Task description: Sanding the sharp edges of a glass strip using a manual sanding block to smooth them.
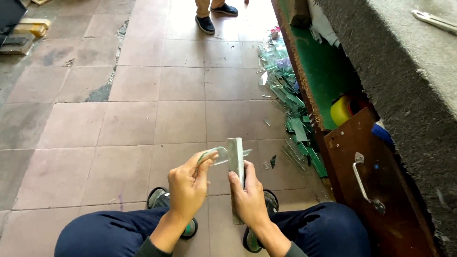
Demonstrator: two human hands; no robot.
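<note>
I sit with my knees apart over a tiled floor. My left hand pinches a small curved piece of clear glass at its edge. My right hand grips a long flat grey block, held upright on its narrow side. The glass piece rests against the upper part of the block. Both hands hover between my knees, above my shoes.
A heap of green-tinted glass offcuts lies on the floor along a workbench. The bench has an open brown door with a metal handle, and a yellow tape roll inside. Another person's feet stand at the top.
</note>
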